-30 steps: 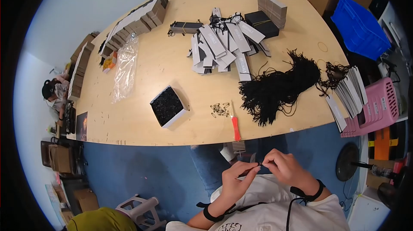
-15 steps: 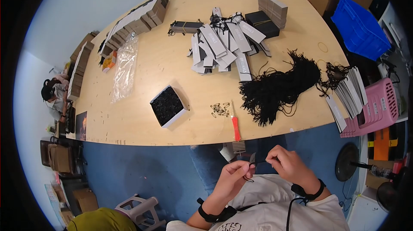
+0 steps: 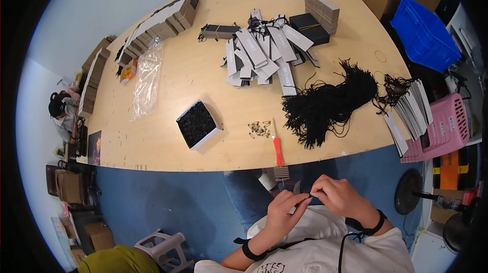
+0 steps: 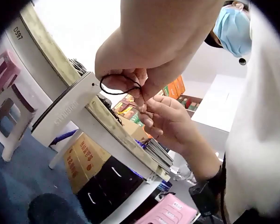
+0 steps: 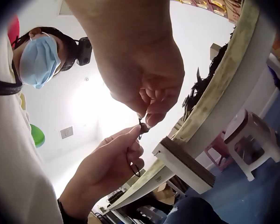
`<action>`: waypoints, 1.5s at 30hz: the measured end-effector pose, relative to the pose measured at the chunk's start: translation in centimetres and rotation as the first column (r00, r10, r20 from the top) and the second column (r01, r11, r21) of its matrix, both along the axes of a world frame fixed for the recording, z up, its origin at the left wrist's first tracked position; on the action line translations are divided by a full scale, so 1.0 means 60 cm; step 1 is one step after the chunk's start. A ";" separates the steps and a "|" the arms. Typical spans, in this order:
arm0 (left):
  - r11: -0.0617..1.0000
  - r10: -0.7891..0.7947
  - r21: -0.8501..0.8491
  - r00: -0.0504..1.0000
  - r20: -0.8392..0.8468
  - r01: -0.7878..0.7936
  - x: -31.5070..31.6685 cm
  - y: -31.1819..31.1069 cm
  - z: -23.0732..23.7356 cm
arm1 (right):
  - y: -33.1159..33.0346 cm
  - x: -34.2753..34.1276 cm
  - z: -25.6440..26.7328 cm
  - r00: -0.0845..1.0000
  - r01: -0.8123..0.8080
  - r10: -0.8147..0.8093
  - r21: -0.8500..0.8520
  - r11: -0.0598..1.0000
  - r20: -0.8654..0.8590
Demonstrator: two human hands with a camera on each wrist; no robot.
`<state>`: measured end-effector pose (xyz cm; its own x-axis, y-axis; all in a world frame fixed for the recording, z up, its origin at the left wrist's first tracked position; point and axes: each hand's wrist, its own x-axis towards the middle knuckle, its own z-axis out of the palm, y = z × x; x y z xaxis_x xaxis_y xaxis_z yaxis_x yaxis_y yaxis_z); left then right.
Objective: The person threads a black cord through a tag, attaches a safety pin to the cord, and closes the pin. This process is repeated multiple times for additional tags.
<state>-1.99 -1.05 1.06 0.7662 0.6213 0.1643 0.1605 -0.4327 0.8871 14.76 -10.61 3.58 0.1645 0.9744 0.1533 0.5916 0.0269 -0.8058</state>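
The left hand (image 3: 285, 213) pinches a black cord (image 4: 113, 94) between thumb and fingers, its loop showing in the left wrist view. Thumb and fingertips of the right hand (image 3: 339, 195) pinch the same cord, the two sets of fingertips nearly touching above the lap. From the left hand's side hangs a white tag (image 4: 61, 114) with pale lettering; the right wrist view shows the tag (image 5: 184, 165) edge-on, looking like a thick stack. A small dark piece (image 5: 143, 127) lies between the fingertips, partly covered.
On the table (image 3: 234, 148) are a box of black pieces (image 3: 197, 124), small metal pins (image 3: 260, 129), a red-handled tool (image 3: 278, 152), a black cord bundle (image 3: 328, 102) and a tag pile (image 3: 264, 54). A pink basket (image 3: 447, 125) stands right; another person (image 3: 63, 113) is far left.
Half a second ago the hands were farther apart with cord stretched between them; now the fingertips are close together again. The left hand has shifted rightward and the right hand slightly lower.
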 end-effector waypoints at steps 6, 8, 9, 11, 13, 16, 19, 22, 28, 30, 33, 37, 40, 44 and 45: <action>0.877 -0.046 -0.475 0.997 0.061 0.070 -0.004 0.005 -0.001 | -0.003 -0.001 -0.002 0.998 -0.036 0.035 -0.025 0.999 -0.050; 0.806 -0.022 -0.586 0.993 0.118 0.087 -0.008 0.003 -0.019 | -0.005 -0.006 0.001 0.959 0.007 -0.040 -0.117 0.993 -0.280; 0.720 0.009 -0.685 0.985 0.170 0.112 -0.009 0.002 -0.027 | -0.006 -0.008 0.002 0.959 0.007 -0.040 -0.117 0.993 -0.280; 0.743 0.014 -0.660 0.983 0.184 0.113 -0.010 -0.002 -0.037 | -0.007 -0.009 0.002 0.924 -0.001 -0.059 -0.158 0.988 -0.377; 0.765 0.018 -0.634 0.980 0.198 0.114 -0.008 -0.004 -0.038 | -0.010 -0.013 -0.005 0.918 0.020 -0.087 -0.174 0.985 -0.387; 0.841 0.041 -0.540 0.990 0.132 0.037 -0.004 -0.005 -0.023 | -0.010 -0.013 -0.010 0.925 0.038 -0.105 -0.186 0.982 -0.365; 0.865 0.050 -0.502 0.997 0.058 -0.014 -0.002 -0.004 -0.005 | -0.008 -0.012 -0.004 0.920 -0.007 -0.080 -0.219 0.976 -0.383; 0.933 0.010 -0.360 1.000 0.015 -0.003 -0.005 0.004 0.001 | -0.008 -0.009 0.000 0.880 -0.003 -0.112 -0.240 0.971 -0.461; 0.862 -0.143 -0.481 0.987 0.075 0.161 -0.011 0.020 -0.003 | 0.004 0.012 0.014 0.903 -0.050 -0.014 -0.138 0.989 -0.430; 0.782 -0.219 -0.580 0.972 0.088 0.229 -0.011 0.022 0.000 | 0.004 0.013 0.013 0.931 -0.105 0.065 -0.094 0.990 -0.360; 0.631 -0.204 -0.725 0.961 0.188 0.275 -0.012 0.015 -0.010 | 0.001 0.013 0.007 0.953 -0.125 0.094 -0.091 0.988 -0.287; 0.456 -0.181 -0.839 0.954 0.239 0.297 -0.013 0.017 -0.006 | 0.004 0.005 0.017 0.986 -0.086 0.083 -0.013 0.996 -0.147; 0.518 -0.222 -0.796 0.948 0.229 0.313 -0.013 0.019 -0.003 | 0.006 0.006 0.018 0.988 -0.071 0.078 0.056 0.996 -0.135; 0.466 -0.254 -0.824 0.941 0.224 0.322 -0.012 0.022 0.000 | 0.002 0.015 0.008 0.985 -0.162 0.167 0.089 0.983 -0.053; 0.435 -0.255 -0.841 0.940 0.226 0.321 -0.012 0.022 0.001 | 0.002 0.015 0.009 0.984 -0.163 0.169 0.089 0.983 -0.054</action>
<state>-2.71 0.26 1.13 0.9386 0.2166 -0.2685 0.1152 0.5369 0.8358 15.64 -10.50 4.12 0.0131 0.9731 0.2300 0.5235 0.1893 -0.8307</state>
